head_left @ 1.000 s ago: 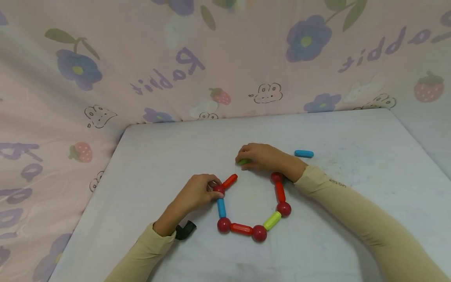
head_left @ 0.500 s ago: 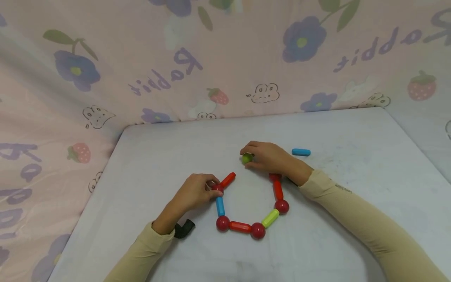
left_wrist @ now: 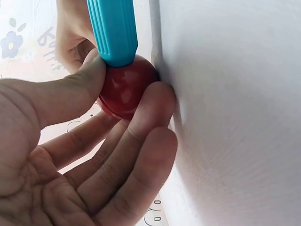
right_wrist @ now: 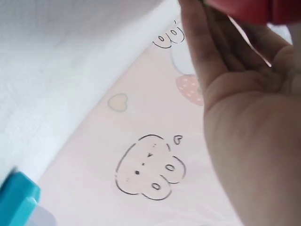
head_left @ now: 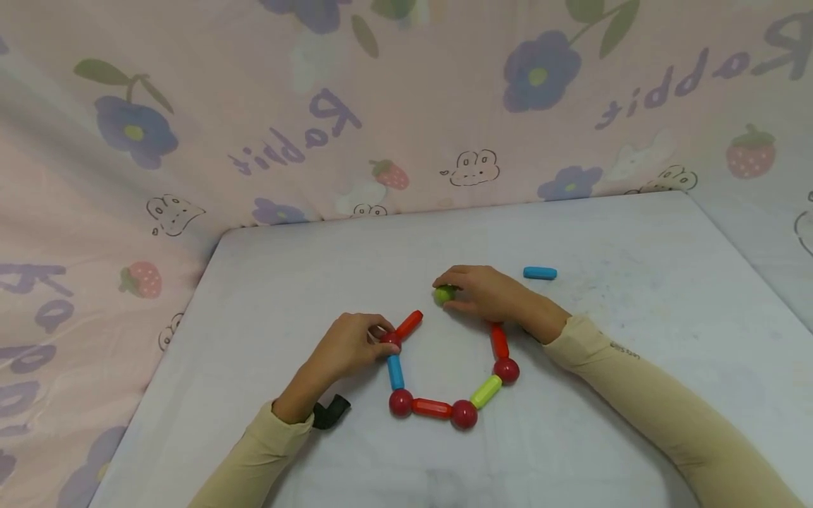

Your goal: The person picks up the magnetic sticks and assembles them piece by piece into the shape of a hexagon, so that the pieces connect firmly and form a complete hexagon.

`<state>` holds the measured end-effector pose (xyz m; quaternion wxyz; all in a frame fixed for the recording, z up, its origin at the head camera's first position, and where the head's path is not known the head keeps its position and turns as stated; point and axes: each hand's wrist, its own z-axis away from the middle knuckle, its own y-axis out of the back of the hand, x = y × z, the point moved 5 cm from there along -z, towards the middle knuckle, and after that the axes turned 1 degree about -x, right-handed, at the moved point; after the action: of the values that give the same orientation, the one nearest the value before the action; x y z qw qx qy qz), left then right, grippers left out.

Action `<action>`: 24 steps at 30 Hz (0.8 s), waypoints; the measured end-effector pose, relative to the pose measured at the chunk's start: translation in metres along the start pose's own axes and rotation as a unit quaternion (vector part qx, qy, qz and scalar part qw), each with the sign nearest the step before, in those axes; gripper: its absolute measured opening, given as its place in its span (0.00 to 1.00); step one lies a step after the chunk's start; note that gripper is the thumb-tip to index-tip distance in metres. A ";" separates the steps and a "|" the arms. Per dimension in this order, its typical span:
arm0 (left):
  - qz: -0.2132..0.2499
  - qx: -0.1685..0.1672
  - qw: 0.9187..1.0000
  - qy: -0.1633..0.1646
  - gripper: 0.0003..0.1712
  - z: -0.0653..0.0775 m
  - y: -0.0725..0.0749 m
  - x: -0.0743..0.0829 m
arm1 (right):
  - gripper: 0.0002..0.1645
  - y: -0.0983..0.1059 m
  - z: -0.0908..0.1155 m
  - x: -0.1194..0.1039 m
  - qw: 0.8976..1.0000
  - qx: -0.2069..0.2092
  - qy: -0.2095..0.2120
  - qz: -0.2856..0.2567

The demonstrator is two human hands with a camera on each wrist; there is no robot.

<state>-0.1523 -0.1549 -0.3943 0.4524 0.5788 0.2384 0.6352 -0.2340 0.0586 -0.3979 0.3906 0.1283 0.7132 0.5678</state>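
My left hand [head_left: 349, 347] pinches a red ball [left_wrist: 126, 87] between thumb and fingers, low over the white table. A ribbed blue rod [left_wrist: 113, 33] joins that ball, and a red rod [head_left: 409, 325] points from it toward the back right. Further round, red balls [head_left: 464, 414] link a red rod [head_left: 432, 408], a yellow-green rod [head_left: 485, 391] and another red rod into an open ring. Beyond the ring's gap, my right hand [head_left: 489, 293] holds a round green piece [head_left: 444, 294] with thumb and fingers. Its wrist partly hides the ring's far right ball, seen in the right wrist view.
A loose blue rod [head_left: 540, 273] lies behind the right hand, apart from the ring. Some black thing [head_left: 332, 412] shows beside the left wrist. Patterned pink cloth [head_left: 406, 106] hangs behind and to the left of the white table [head_left: 305, 261].
More of the green piece shows now, as my right hand has shifted slightly right and turned it. My left hand stays on the red ball. The head view has shifted a little.
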 end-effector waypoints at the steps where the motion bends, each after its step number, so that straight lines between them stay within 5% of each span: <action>1: 0.000 0.001 1.000 0.000 0.14 0.000 0.000 0.000 | 0.25 -0.001 0.001 -0.001 1.000 -0.003 0.004 -0.001; 13: -0.001 0.002 1.000 -0.007 0.14 0.001 -0.001 0.001 | 0.25 -0.009 0.014 -0.010 0.999 -0.032 0.002 -0.034; 24: -0.005 0.008 1.000 -0.016 0.13 0.001 0.000 0.001 | 0.27 -0.011 0.028 -0.023 0.999 -0.013 -0.022 -0.047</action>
<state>-0.1514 -0.1543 -0.3935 0.4552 0.5910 0.2391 0.6216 -0.1960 0.0605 -0.3998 0.4342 0.1023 0.7022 0.5549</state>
